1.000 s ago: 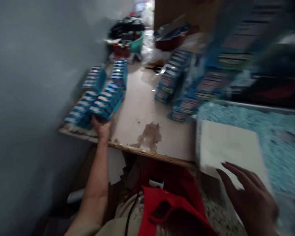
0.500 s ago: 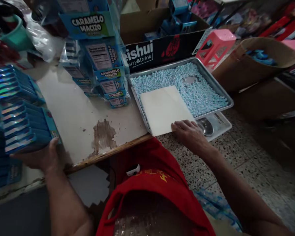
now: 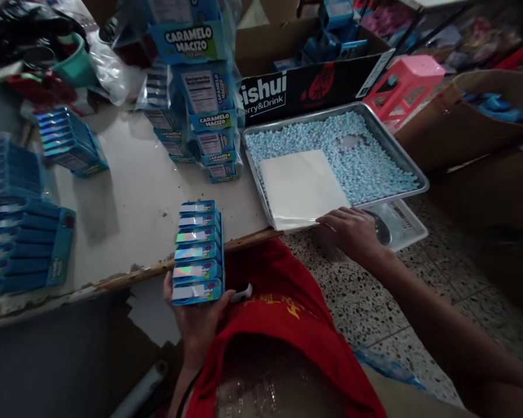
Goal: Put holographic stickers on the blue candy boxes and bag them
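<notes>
My left hand (image 3: 198, 325) grips the near end of a blue candy box display (image 3: 198, 252), holding several small packs in a row, over the table's front edge. At the near edge of the metal tray (image 3: 403, 148), my right hand (image 3: 351, 229) has its fingers closed on the near right part of a clear plastic bag (image 3: 303, 188). That whitish, flat bag lies on the light blue candies (image 3: 366, 168) in the tray. To the left on the table (image 3: 126, 203) stand more blue display boxes (image 3: 21, 247).
Bagged stacks of blue boxes (image 3: 213, 122) stand behind the table's middle. Beyond the tray are a black printed carton (image 3: 296, 93) and a pink stool (image 3: 414, 75). An open brown carton (image 3: 444, 122) is at right. A teal cup (image 3: 74, 64) is at back left.
My left hand has moved right from the left stack, bringing a display box to the table's front edge. My right hand stays at the bag's near edge. The view has shifted slightly left.
</notes>
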Motion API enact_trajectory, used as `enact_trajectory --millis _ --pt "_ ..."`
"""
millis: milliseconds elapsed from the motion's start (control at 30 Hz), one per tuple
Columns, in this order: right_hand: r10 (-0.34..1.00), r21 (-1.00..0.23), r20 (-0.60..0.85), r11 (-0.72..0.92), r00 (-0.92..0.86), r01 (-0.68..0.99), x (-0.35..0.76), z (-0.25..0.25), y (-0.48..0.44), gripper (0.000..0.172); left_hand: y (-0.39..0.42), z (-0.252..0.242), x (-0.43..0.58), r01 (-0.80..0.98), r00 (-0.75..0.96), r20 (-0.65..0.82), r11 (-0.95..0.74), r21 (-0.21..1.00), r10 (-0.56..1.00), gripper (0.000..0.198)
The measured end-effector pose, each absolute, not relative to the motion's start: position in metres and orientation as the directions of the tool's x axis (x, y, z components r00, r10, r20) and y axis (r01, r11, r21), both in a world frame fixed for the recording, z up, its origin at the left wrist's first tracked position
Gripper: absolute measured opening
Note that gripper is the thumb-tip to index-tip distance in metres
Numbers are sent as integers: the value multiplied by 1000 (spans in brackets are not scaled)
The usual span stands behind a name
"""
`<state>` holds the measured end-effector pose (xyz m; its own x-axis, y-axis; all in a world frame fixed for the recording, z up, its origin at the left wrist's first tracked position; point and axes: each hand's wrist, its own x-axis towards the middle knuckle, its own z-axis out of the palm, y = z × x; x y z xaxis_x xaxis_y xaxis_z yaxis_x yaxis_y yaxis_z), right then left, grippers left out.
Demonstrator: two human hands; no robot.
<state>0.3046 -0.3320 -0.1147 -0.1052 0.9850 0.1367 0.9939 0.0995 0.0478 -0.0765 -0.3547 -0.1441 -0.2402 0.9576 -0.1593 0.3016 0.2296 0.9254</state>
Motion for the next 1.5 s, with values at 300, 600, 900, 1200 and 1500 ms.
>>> enact_trajectory --millis 300,600,900,1200,1500 --pt "999 -203 34 46 -40 978 319 -114 -323 26 -329 -97 -106 -179 -61 -575 558 810 816 62" --pt "881 -798 -7 -290 473 528 322 -108 -311 14 -319 -104 -103 -256 33 -591 579 775 806 59" --pt "619 -512 753 339 223 789 207 -21 -290 6 -388 -177 -103 -394 57 -420 407 824 906 119" --pt "731 -230 122 679 -671 697 32 -73 -124 15 -368 -167 -157 -144 298 -420 475 868 857 86" --pt "706 -328 -100 642 -701 693 31 -118 -109 15 -185 -123 -182 818 217 371 -376 436 903 31"
